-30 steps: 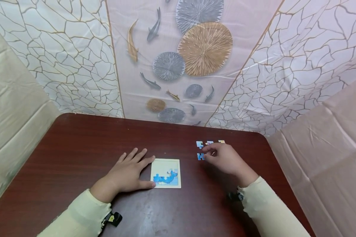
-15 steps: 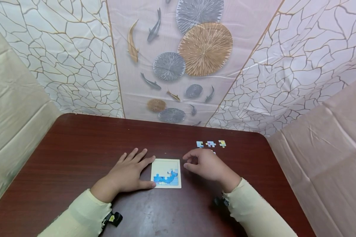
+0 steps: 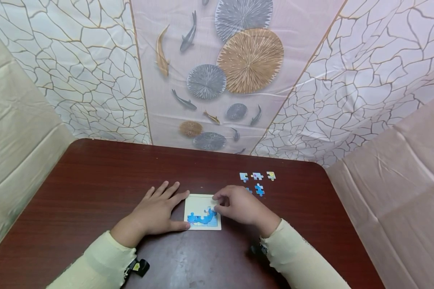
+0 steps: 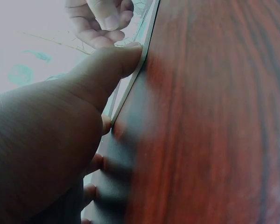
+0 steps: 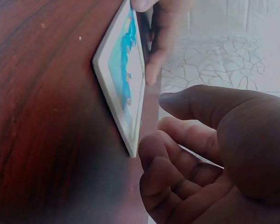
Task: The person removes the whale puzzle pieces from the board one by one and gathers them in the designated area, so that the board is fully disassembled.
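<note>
A shallow puzzle tray [image 3: 199, 200] lies flat on the dark red table [image 3: 137, 160], between the two hands, its near part filled by a joined blue section [image 3: 204, 219] and its far part bare. The left hand [image 3: 153, 212] is spread and relaxed, palm down, grasping nothing, with its index fingertip at the tray's far left corner and its thumb on the near left one. That light pressure seems right: it should stop the tray sliding, and the thumb does best kept on the rim. The right hand [image 3: 243, 204] hovers at the tray's right side, fingers bent and thumb near the index finger; whether a piece is pinched between them cannot be told. For good placing, any piece there would want holding by its edges, knobs matched to the blue section's outline, then pressing flat, never forcing. Beyond the right hand, to the far right, lie a left piece [image 3: 244, 176], a middle piece [image 3: 257, 176] and a yellowish piece [image 3: 271, 175], with a blue piece [image 3: 259, 190] and a half-hidden piece [image 3: 248, 190] nearer.
</note>
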Demonstrator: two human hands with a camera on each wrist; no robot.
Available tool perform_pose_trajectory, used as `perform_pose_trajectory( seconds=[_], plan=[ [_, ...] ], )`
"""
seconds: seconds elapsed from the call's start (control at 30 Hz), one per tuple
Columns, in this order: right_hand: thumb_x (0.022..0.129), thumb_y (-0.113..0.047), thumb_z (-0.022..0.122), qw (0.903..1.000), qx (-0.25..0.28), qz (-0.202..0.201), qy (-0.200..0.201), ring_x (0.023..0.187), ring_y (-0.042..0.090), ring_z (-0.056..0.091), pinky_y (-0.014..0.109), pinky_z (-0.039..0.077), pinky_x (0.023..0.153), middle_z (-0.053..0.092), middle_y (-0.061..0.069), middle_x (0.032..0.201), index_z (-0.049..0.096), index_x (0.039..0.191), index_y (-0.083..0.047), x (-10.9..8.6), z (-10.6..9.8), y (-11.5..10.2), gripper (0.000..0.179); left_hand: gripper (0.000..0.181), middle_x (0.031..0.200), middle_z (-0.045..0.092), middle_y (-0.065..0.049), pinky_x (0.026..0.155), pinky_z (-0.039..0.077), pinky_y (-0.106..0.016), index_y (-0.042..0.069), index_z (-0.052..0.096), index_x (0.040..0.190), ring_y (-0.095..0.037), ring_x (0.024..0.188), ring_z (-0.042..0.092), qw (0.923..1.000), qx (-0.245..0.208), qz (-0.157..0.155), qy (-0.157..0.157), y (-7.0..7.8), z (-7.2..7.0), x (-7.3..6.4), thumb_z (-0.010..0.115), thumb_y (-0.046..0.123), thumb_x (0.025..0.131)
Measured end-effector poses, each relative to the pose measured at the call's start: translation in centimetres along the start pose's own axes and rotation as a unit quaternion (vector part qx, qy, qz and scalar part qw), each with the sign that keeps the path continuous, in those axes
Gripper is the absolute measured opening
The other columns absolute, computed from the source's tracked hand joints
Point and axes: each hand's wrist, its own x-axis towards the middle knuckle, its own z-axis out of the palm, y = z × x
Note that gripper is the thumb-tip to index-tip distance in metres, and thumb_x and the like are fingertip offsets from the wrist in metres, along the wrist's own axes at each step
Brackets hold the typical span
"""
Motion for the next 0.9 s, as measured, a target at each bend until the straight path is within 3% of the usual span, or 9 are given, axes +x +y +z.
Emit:
perform_pose_trajectory(
  seconds=[0.3,0.9],
  plan=[
    [0.097,-0.026,0.091,0.9982,-0.044,-0.015,-0.039,0.098,0.013,0.067,0.038,0.062,0.090,0.079,0.000,0.115,0.085,0.125,-0.013,0.20,0.73,-0.12,0.032,0.102,0.188,0.027,-0.011,0.134,0.015,-0.080,0.035,0.042,0.176,-0.048,0.175,0.017,1.0000,0.000,-0.002,-0.003,-0.05,0.09,0.02,0.073,0.084,0.092],
    [0.096,-0.021,0.089,0.9963,-0.057,0.007,-0.065,0.092,0.013,0.063,0.039,0.063,0.089,0.074,-0.001,0.108,0.085,0.114,-0.013,0.74,0.88,-0.93,0.020,0.101,0.188,0.028,-0.011,0.134,0.017,-0.080,0.035,0.044,0.175,-0.048,0.175,0.019,1.0000,0.003,-0.001,0.002,0.01,0.00,0.04,0.075,0.082,0.092]
  ],
)
